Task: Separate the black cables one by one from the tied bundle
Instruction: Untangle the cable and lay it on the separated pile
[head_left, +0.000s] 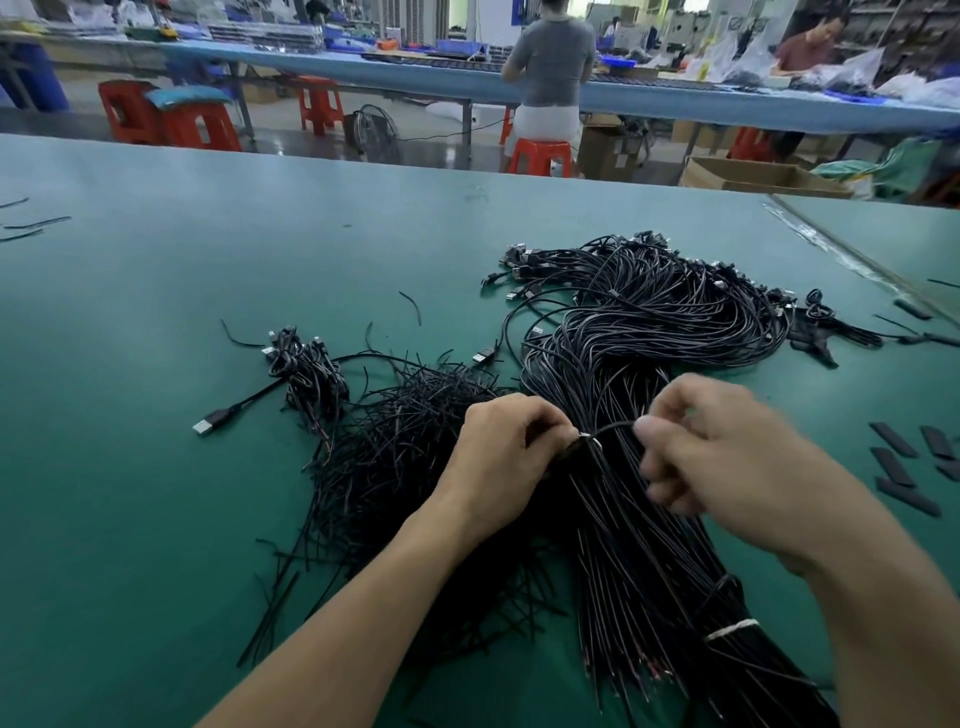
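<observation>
Left hand (498, 452) clamps the tied bundle (639, 499) at its white tie (589, 438); right hand (722, 447) pinches one black cable (613, 427), near the table (156, 291) front edge.

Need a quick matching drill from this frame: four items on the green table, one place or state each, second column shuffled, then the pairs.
1. left hand
2. right hand
3. small coiled cable bunch
4. white tie

A. wrapped round the bundle near its bare-wire ends
B. lying apart, left of the loose pile
C. pinching one cable, blurred
D. gripping the bundle at its upper tie

Pairs: 1-D, 2-C, 3-B, 4-A
</observation>
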